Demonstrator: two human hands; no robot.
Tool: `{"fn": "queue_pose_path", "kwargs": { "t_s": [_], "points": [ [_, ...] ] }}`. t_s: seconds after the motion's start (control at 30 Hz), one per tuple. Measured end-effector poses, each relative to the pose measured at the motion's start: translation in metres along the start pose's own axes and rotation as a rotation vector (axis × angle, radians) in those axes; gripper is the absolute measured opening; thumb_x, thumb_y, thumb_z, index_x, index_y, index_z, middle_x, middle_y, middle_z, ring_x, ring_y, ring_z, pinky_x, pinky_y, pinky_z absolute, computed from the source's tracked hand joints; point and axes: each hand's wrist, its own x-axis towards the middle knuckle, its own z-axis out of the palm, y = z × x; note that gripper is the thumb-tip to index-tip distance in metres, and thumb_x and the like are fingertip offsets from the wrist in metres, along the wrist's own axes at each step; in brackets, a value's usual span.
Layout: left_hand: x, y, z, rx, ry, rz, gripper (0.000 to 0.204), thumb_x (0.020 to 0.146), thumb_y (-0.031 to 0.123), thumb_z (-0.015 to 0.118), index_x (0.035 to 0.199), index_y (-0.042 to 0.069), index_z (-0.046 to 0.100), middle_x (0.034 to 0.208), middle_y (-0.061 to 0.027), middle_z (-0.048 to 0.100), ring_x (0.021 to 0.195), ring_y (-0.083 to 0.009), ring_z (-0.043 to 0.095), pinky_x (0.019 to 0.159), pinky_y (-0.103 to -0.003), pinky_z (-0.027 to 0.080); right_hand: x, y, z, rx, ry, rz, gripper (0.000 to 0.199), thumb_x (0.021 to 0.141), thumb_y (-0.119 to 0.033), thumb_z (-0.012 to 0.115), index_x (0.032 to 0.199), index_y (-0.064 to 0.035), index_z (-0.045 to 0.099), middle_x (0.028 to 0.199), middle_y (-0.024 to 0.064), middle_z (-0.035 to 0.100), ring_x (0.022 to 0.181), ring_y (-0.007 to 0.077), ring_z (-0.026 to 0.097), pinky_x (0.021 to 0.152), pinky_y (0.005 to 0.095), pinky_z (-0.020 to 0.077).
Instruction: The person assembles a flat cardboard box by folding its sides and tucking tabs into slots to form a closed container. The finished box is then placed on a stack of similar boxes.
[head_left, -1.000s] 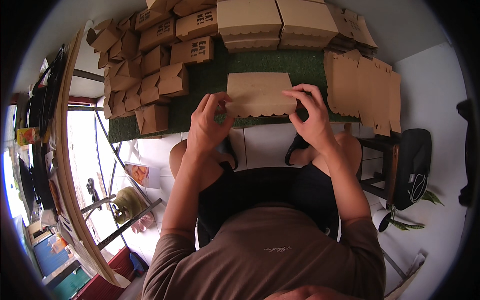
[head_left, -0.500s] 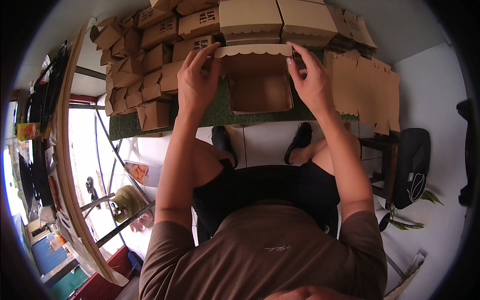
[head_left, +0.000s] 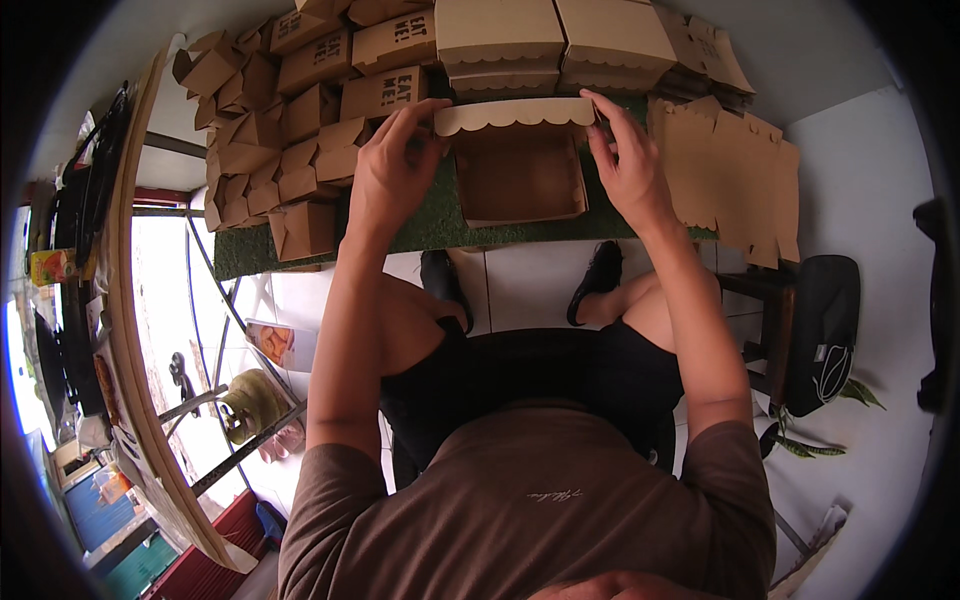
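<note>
Seated at a low tabletop (head_left: pixel 420 232) covered in green turf, knees apart beneath its near edge, dark shoes (head_left: pixel 600 282) planted on the white tiled floor. Both forearms extended forward over the mat. Left hand (head_left: pixel 392 180) pinching the left end of the scalloped lid flap (head_left: pixel 515 114) between thumb and fingertips; right hand (head_left: pixel 628 160) pinching the right end likewise, remaining fingers loosely spread. Flap held level above the far wall of an open brown cardboard box (head_left: pixel 520 180), which rests on the mat directly between the hands; grip at both ends judged to keep the flap straight along its crease. Box interior bare. To the right, flat unfolded box blanks (head_left: pixel 735 185) stacked overhanging the tabletop edge, within easy reach. To the left, a heap of small assembled cartons (head_left: pixel 285 140). Farthest back, closed finished boxes (head_left: pixel 550 35) stacked in a row, clear of the working area.
</note>
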Motion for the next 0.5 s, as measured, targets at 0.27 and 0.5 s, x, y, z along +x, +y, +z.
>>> {"fn": "queue_pose_path", "kwargs": {
  "t_s": [0.27, 0.5],
  "points": [
    [0.000, 0.004, 0.003, -0.025, -0.015, 0.035, 0.045, 0.099, 0.001, 0.079, 0.143, 0.012, 0.078, 0.124, -0.0112, 0.082, 0.103, -0.0255, 0.084, 0.085, -0.037, 0.070, -0.016, 0.006, 0.009, 0.022, -0.042, 0.258, 0.064, 0.108, -0.013, 0.081, 0.165, -0.0065, 0.053, 0.131, 0.0182, 0.081, 0.104, 0.0306, 0.086, 0.083, 0.0423, 0.0698],
    [0.007, 0.011, 0.005, -0.039, 0.023, 0.031, 0.047, 0.098, 0.002, 0.080, 0.145, 0.012, 0.079, 0.123, -0.0117, 0.083, 0.096, -0.0249, 0.085, 0.082, -0.037, 0.071, -0.036, 0.038, 0.030, 0.066, 0.002, 0.517, 0.069, 0.101, -0.020, 0.090, 0.160, -0.0060, 0.058, 0.111, 0.0096, 0.087, 0.102, 0.0190, 0.085, 0.087, 0.0352, 0.0655]
  ]
}}
